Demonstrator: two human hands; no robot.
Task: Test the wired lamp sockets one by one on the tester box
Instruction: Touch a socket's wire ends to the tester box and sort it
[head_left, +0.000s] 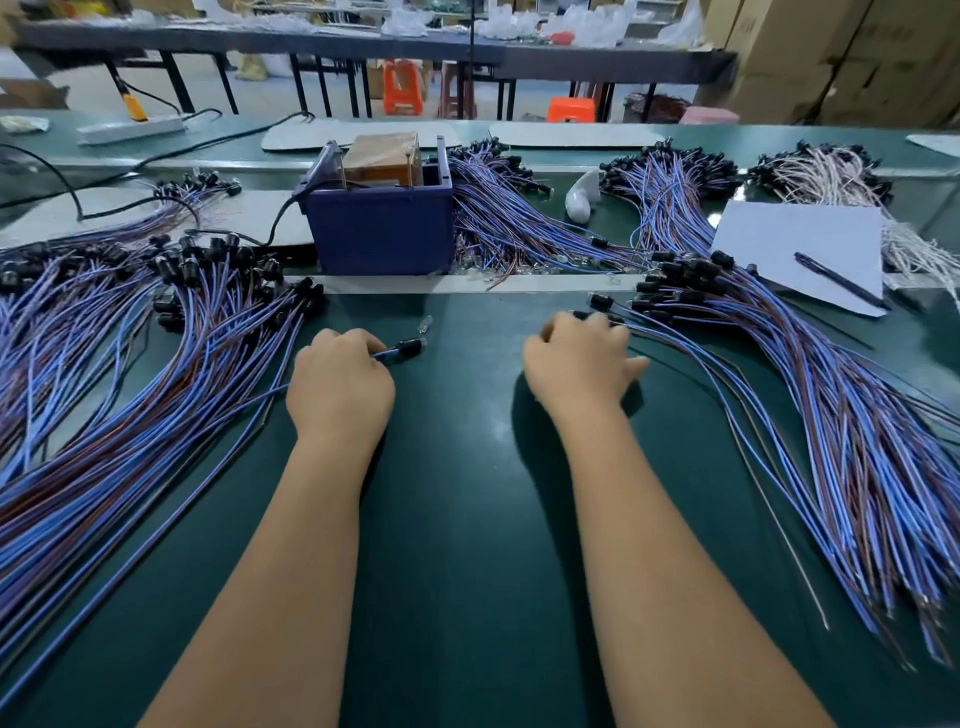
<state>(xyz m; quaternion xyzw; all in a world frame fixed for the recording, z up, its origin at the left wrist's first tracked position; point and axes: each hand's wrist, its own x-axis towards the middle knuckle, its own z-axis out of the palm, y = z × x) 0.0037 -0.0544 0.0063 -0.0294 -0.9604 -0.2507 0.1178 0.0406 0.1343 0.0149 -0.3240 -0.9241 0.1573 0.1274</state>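
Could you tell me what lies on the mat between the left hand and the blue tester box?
In the head view, a small clear bulb lies on the green mat between the left hand and the blue tester box, with a pale strip at the box's foot.

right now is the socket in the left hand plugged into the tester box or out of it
Out. The left hand grips the wired socket low over the green table, well short of the blue tester box.
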